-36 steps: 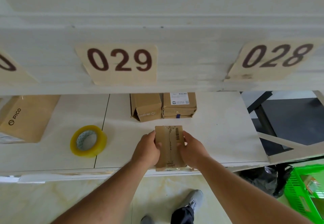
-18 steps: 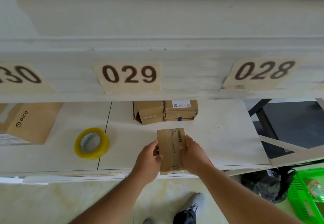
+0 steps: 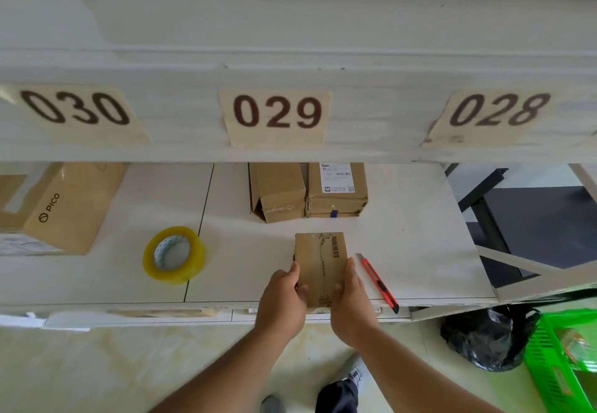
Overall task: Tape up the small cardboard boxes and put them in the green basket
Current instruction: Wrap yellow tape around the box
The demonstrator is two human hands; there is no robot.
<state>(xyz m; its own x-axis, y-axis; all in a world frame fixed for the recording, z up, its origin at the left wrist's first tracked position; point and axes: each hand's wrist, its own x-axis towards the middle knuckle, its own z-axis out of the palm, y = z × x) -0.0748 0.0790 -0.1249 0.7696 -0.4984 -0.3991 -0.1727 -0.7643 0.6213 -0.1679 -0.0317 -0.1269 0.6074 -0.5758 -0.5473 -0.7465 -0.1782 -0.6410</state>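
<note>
A small flat cardboard box with a barcode lies at the front edge of the white shelf. My left hand grips its left side and my right hand grips its right side. A roll of clear yellowish tape lies on the shelf to the left. Two more small cardboard boxes sit side by side further back. The green basket stands on the floor at the lower right, partly cut off by the frame.
A red utility knife lies just right of my right hand at the shelf edge. A larger PICO box is at the left. A black plastic bag sits on the floor beside the basket. An upper shelf edge with number labels overhangs.
The view has tilted up. My hands have slid toward the near end of the box, and the red knife beside my right hand has come into sight.
</note>
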